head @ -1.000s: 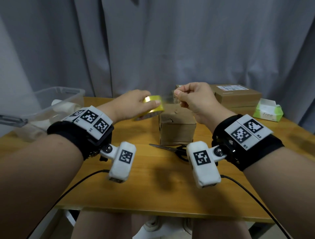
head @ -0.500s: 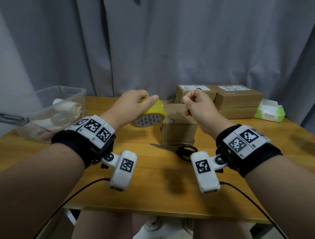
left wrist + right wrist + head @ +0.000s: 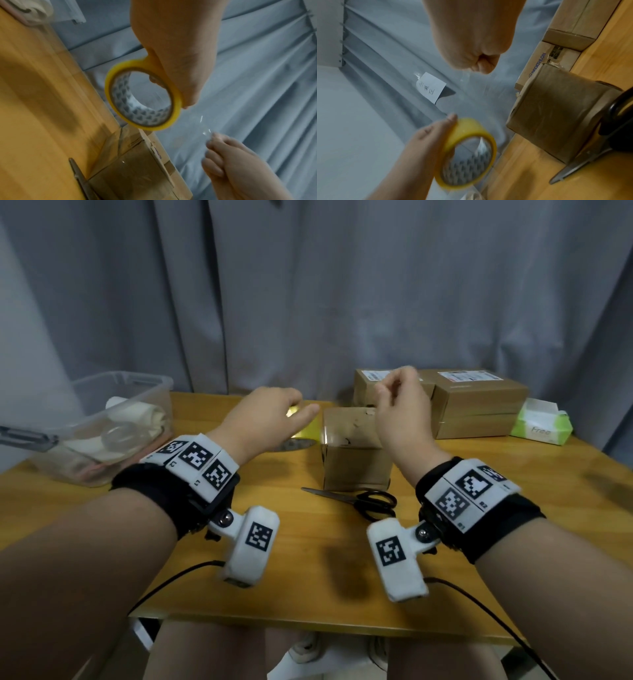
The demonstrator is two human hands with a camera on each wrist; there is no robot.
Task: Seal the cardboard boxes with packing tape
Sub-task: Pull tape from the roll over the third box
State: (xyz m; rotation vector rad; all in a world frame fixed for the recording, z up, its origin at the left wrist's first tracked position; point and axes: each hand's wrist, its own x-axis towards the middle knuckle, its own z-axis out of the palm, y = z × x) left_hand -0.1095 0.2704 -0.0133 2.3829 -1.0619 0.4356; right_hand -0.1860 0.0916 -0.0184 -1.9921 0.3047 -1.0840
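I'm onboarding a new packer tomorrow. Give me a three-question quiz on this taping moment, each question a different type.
1. True or false: the scissors are in the right hand.
2. Multiple choice: the left hand grips A) the tape roll, B) the tissue pack, C) the plastic bin.
3. Fill in: the clear tape strip runs from the roll to the ____ hand's pinched fingers.

Key: 1 false, they lie on the table in front of the small box; 2 A; 3 right.
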